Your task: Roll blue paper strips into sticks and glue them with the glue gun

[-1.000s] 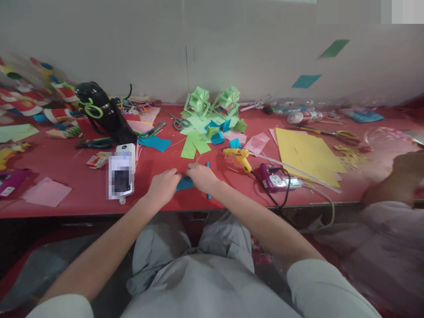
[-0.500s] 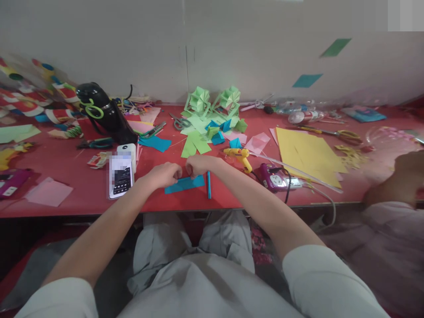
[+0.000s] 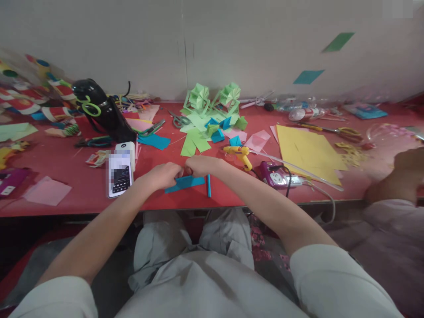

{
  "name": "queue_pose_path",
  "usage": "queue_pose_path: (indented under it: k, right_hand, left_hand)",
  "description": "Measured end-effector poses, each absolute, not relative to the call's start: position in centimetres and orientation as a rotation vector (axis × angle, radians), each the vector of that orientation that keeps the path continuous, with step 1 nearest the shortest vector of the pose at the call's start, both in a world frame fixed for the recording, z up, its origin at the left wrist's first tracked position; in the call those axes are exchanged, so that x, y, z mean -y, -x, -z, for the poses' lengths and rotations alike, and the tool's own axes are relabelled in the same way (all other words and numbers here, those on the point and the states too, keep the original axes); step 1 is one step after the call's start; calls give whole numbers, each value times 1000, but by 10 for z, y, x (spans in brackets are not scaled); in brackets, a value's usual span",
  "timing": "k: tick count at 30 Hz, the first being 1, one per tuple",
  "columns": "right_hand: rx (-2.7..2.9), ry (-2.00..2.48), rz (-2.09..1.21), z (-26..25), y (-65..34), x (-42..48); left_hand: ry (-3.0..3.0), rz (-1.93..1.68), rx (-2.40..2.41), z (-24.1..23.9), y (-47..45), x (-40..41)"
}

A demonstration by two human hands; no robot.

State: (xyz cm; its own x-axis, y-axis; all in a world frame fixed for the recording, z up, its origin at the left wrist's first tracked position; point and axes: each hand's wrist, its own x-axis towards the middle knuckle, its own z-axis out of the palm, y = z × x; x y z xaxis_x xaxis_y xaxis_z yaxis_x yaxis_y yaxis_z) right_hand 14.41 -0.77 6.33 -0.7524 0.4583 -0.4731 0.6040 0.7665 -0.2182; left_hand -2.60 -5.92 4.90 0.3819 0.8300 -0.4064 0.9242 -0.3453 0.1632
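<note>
A strip of blue paper [image 3: 185, 184] lies on the red table in front of me. Its far edge is pinched by my left hand [image 3: 168, 174] and my right hand [image 3: 198, 166], whose closed fingertips almost meet. Part of that edge is hidden under the fingers. Just right of the strip lies a thin blue paper roll [image 3: 209, 186]. Beyond my hands are light green paper pieces [image 3: 195, 143] and small folded blue paper pieces [image 3: 217, 135].
A yellow glue gun [image 3: 239, 154] and a purple power socket [image 3: 274, 176] with cables lie to the right, by yellow sheets [image 3: 308, 152]. On the left are a phone [image 3: 120, 174] and a black bottle [image 3: 104, 112]. Scissors [image 3: 179, 119] lie farther back. Another person's arm [image 3: 394, 181] rests at right.
My hands have shifted very slightly along the far edge of the blue paper strip, fingertips still pinched. The camera view has tilted a little; the objects on the table stay put.
</note>
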Motion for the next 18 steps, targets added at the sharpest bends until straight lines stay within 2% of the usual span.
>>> queue_pose_path:
  k: [9, 18]
  right_hand:
    - [-2684, -924, 208, -53, -152, 35]
    - [-2783, -1057, -41, -33, -155, 72]
  left_hand:
    - [-2575, 471, -1664, -48, 9, 94]
    - [-2611, 366, -1785, -36, 9, 120]
